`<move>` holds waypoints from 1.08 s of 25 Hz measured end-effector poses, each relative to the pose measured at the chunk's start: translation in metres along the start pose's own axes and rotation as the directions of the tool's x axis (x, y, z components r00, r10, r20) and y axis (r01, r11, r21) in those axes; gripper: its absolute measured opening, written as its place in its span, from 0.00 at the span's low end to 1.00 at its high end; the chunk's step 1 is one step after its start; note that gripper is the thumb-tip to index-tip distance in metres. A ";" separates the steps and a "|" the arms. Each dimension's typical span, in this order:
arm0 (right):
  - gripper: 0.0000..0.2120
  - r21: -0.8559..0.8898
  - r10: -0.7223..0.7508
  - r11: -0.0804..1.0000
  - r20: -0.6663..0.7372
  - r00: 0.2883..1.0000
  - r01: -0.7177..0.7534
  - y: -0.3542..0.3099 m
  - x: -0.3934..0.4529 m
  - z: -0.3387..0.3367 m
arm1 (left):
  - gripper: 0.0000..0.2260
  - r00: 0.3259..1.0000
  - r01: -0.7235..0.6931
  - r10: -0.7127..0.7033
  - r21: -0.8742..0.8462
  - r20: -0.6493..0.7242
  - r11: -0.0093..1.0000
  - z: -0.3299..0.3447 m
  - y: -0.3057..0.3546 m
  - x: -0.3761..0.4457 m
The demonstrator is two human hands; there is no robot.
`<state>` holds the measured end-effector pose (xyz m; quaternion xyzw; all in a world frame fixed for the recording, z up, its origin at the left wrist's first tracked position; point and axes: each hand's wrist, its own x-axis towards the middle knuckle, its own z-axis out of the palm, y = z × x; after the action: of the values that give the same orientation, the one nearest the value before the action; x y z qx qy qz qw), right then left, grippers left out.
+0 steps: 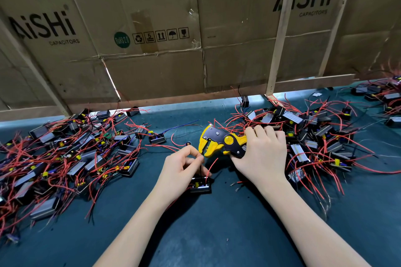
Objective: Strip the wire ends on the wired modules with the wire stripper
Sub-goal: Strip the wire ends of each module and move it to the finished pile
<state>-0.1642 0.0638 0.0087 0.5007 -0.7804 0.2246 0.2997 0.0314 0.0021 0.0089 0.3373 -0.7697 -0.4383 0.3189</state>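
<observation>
- Head view, looking down on a dark teal table [217, 234].
- Right hand [263, 154] sits just right of the table's middle, fingers curled tight round the handles of the yellow-and-black wire stripper [221, 141]. The tool's head points left, its mouth parted.
- Left hand [181, 168] lies just left of the stripper's mouth. Thumb and forefinger are pressed together, pinching a thin dark wire [202, 163] whose tip stands right at the mouth; cannot tell whether it is inside.
- That wire runs down to a small black module [200, 185] lying on the table under the left hand. A red wire [211, 168] curves up from the same module, loose.
- Left pile of modules [65, 158] with tangled red wires covers the table's left side from the far edge toward the near edge, and runs off the left edge of view.
- Right pile of modules [314, 136] fills the right side behind and beside the right hand, wires trailing toward the right edge.
- Between the piles: a bare strip of table, widening toward the near edge, where both forearms cross it.
- Two short cut wire pieces [237, 185] lie near the right wrist.
- Far edge: cardboard wall [152, 67] on wooden slats [280, 34], printed "AiSHi CAPACITORS", with a bright gap beneath it.
</observation>
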 end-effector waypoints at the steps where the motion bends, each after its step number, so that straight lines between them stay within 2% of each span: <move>1: 0.25 0.002 -0.004 1.000 0.004 1.000 0.004 0.000 0.000 0.000 | 0.06 1.000 0.003 -0.003 0.001 -0.003 1.000 0.000 0.000 0.000; 11: 0.22 0.009 -0.047 0.999 0.032 0.998 0.046 0.001 -0.001 -0.002 | 0.07 0.999 0.043 -0.043 -0.008 0.002 0.999 -0.001 0.000 0.001; 18: 0.25 -0.003 -0.077 0.997 0.133 0.988 0.078 0.001 0.000 -0.004 | 0.07 0.999 0.032 -0.032 0.026 0.023 0.999 -0.004 -0.002 0.002; 23: 0.27 0.012 -0.042 0.999 0.087 0.995 0.041 -0.002 -0.001 -0.008 | 0.07 1.000 0.015 -0.015 0.028 0.022 1.000 -0.006 -0.003 0.002; 27: 0.24 -0.002 -0.066 0.998 0.078 0.995 0.066 0.000 -0.002 -0.003 | 0.07 0.999 0.018 -0.019 0.028 0.030 0.999 -0.006 -0.004 0.002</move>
<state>-0.1631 0.0673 0.0089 0.5340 -0.7750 0.1929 0.2776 0.0355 -0.0039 0.0086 0.3423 -0.7771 -0.4358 0.2986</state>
